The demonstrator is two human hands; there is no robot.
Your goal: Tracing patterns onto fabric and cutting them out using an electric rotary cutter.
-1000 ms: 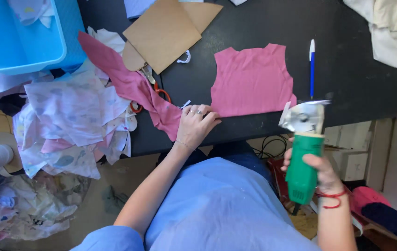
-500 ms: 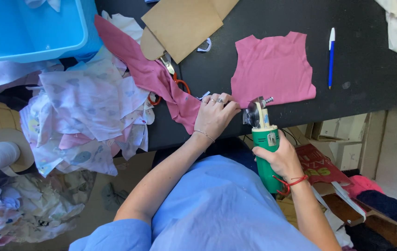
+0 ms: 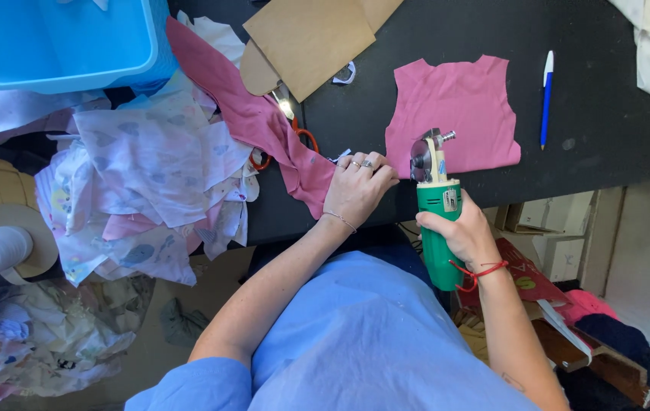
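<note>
My right hand [image 3: 458,228] grips a green electric rotary fabric cutter [image 3: 436,205], its round blade at the near edge of a pink cut garment piece [image 3: 454,110] lying flat on the black table [image 3: 591,164]. My left hand [image 3: 355,190], with rings on the fingers, rests palm down at the table's front edge, on the end of a long pink fabric strip [image 3: 252,118] and just left of the cutter's blade.
Orange-handled scissors [image 3: 294,125] lie half under the pink strip. Brown cardboard patterns [image 3: 313,38] sit at the back, a blue-and-white pen [image 3: 546,95] to the right, a blue plastic bin [image 3: 58,42] at top left, and a heap of printed pale fabric scraps [image 3: 150,186] at left.
My right hand has brought the cutter from off the table's right front up to the pink piece's near edge. My left hand has stayed on the strip's end.
</note>
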